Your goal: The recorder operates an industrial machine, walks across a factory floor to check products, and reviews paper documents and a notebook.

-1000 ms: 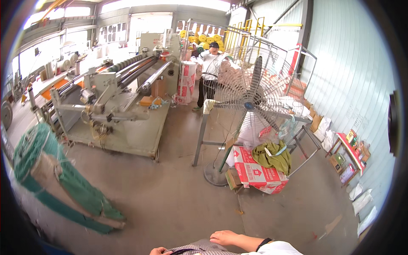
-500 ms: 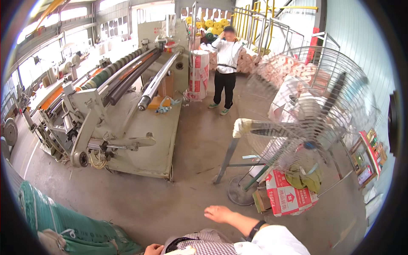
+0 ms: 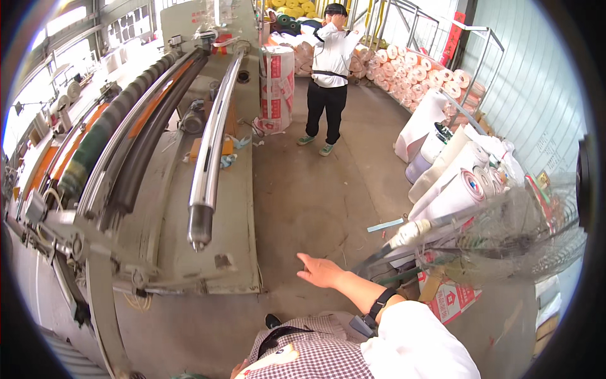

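My right hand reaches forward in front of my body over the floor. It holds nothing, its fingers are stretched out, and a black band circles the wrist. Of my left hand only a sliver shows at the lower edge, beside my checked apron; its fingers are mostly hidden. Ahead and left of my right hand, a shiny metal roller shaft points toward me from the large rolling machine. Neither hand touches it.
A standing fan with a wire guard is close on my right. Beyond it lean large white rolls, with stacked pink rolls behind. A person in white stands ahead, near a red-and-white wrapped roll.
I have moved forward: the machine and shaft look nearer, and the fan has shifted toward the lower right. The green wrapped bundle at lower left has nearly left the view. My right hand remains outstretched.
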The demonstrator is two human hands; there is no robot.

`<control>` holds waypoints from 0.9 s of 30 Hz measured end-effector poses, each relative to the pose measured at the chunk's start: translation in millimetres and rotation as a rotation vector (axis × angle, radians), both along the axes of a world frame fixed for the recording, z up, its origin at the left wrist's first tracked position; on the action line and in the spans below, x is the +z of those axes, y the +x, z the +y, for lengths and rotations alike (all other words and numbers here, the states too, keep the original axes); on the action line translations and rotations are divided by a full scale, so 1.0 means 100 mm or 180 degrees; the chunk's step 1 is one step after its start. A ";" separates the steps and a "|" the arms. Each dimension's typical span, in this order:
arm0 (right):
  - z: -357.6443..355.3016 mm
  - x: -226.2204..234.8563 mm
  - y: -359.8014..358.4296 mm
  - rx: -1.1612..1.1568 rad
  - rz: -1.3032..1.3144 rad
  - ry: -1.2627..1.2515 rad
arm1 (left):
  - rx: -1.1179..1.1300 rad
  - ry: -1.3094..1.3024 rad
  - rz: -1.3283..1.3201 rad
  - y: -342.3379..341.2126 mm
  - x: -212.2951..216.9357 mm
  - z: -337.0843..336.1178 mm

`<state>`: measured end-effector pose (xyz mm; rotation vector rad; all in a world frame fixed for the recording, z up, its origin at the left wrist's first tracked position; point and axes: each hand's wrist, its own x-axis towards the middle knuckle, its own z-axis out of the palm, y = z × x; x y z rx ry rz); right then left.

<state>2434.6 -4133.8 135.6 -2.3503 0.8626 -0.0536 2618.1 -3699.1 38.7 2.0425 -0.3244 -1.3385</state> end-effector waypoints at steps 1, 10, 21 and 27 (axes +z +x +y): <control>-0.21 0.06 0.14 -0.0034 0.0010 0.0019 | 0.0014 -0.0015 0.0004 0.21 0.01 -0.20; -2.27 -0.39 0.61 -0.0876 -0.0039 0.0195 | 0.0054 -0.0167 0.0029 1.59 0.00 -2.03; -4.59 -1.19 0.21 -0.1713 -0.0152 0.0228 | 0.0015 0.0030 0.0263 2.03 -0.06 -5.25; -5.39 -1.16 -0.09 -0.1986 0.0037 0.0845 | 0.0146 -0.0091 0.0418 2.19 0.04 -7.07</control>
